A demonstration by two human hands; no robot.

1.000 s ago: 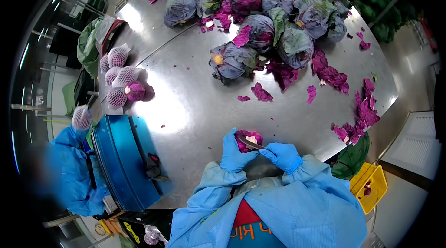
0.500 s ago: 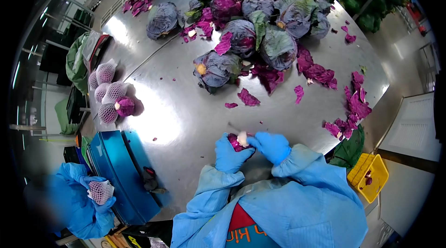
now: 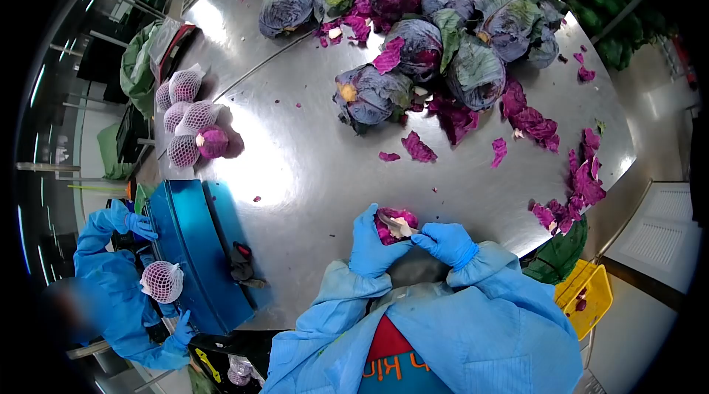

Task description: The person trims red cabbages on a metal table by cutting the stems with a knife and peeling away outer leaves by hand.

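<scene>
My left hand (image 3: 371, 245) is in a blue glove and wraps round a small peeled red cabbage (image 3: 402, 215) near the table's front edge. The cabbage's pale cut stem end faces my right side. In my gloved right hand (image 3: 447, 243) is a small knife (image 3: 401, 228), its blade against the stem end. The knife's handle is mostly hidden by my fingers. Ahead on the table lie several untrimmed red cabbages (image 3: 369, 95) with dark outer leaves, and loose purple leaves (image 3: 419, 147) are scattered around them.
Several net-wrapped cabbages (image 3: 198, 115) and a bare one (image 3: 212, 141) sit at the left. A blue box (image 3: 193, 246) stands front left, with a dark tool (image 3: 242, 262) beside it. Beyond the box is a co-worker near a netted cabbage (image 3: 162, 281). A yellow basket (image 3: 591, 294) stands right.
My view has shifted, so the table's things sit farther right. The knife blade now shows clearly at the stem. The co-worker's hands have moved apart, away from the netted cabbage.
</scene>
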